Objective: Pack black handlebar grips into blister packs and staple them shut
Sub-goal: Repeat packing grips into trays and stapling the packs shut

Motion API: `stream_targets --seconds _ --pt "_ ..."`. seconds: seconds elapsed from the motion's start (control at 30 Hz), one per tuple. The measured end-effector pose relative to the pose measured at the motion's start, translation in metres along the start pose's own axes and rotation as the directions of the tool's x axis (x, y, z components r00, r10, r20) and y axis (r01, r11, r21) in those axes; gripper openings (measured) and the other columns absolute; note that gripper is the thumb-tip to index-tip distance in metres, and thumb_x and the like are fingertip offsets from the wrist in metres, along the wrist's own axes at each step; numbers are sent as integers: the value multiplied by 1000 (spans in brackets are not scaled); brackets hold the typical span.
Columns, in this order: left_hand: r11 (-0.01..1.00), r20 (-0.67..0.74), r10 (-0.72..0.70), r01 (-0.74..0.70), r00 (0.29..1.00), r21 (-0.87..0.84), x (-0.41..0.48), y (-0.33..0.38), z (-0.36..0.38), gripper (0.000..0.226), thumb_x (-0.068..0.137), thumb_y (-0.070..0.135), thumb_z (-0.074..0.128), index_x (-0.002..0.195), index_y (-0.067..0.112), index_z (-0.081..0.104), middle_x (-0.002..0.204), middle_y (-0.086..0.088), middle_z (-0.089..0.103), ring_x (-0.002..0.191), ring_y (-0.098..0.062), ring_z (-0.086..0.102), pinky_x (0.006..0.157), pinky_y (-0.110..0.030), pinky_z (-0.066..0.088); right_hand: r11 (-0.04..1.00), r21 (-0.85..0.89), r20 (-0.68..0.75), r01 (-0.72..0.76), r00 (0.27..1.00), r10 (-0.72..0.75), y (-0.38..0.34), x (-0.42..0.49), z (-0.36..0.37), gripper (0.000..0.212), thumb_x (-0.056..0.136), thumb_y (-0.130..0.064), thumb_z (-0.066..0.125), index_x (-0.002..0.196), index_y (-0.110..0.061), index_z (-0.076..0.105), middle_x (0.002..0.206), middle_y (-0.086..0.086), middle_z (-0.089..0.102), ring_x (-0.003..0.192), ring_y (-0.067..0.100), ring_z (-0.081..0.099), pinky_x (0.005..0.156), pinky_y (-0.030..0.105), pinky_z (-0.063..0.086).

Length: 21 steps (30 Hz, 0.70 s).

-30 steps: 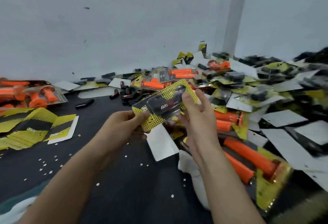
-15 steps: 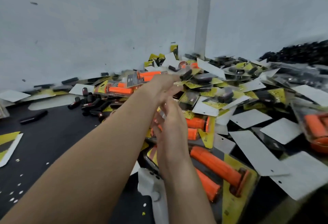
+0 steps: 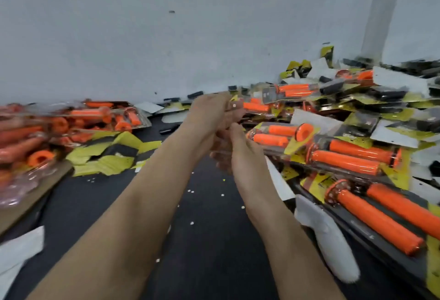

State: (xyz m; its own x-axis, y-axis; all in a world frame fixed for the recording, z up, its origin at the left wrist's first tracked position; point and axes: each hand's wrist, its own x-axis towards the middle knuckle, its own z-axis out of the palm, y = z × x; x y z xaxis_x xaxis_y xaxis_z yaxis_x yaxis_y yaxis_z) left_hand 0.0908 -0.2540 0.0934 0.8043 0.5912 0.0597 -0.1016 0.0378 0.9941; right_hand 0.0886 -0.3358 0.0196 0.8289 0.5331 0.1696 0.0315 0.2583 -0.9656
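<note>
Both my hands are raised close together over the dark table (image 3: 209,233). My left hand (image 3: 212,115) is in front, back toward me, fingers loosely bent, and nothing shows in it. My right hand (image 3: 238,154) is just below it with its fingers pointing up, also holding nothing. Both are blurred. Loose black grips (image 3: 195,95) lie along the wall. Blister packs with black grips (image 3: 385,94) are heaped at the far right.
Packs of orange grips (image 3: 345,157) pile up on the right, and more of them (image 3: 83,121) on the left. Yellow-and-black cards (image 3: 112,154) lie left of centre. A white cloth (image 3: 328,240) lies by my right forearm. Cardboard (image 3: 28,195) sits at the left edge.
The pack of black grips that both hands held a second ago has left them. My left hand reached toward the right pile, then drew back to the right hand. The view swung left.
</note>
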Motion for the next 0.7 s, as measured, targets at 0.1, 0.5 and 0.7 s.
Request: stream_targets --seconds 0.1,0.5,0.7 --pt "998 -82 11 -16 997 -58 -32 2 -69 13 98 13 53 96 4 62 81 -9 69 67 -19 69 53 -24 52 980 -187 101 63 994 -44 10 -12 37 44 103 -47 39 87 -31 77 84 -14 75 75 3 69 79 33 52" --pt "623 -415 228 196 881 757 -116 -75 -255 22 99 22 46 104 20 67 99 3 71 96 -16 63 76 -31 48 727 -610 460 315 888 1 60 -38 126 28 101 -40 44 99 -32 70 95 -9 67 88 9 60 82 35 51" --pt "43 -600 269 613 753 789 -119 -105 -295 35 99 28 40 130 13 50 139 -19 43 134 -38 35 114 -53 18 283 -758 638 588 758 136 80 -36 141 46 100 -58 36 136 -35 51 136 -8 52 128 19 43 115 37 23"
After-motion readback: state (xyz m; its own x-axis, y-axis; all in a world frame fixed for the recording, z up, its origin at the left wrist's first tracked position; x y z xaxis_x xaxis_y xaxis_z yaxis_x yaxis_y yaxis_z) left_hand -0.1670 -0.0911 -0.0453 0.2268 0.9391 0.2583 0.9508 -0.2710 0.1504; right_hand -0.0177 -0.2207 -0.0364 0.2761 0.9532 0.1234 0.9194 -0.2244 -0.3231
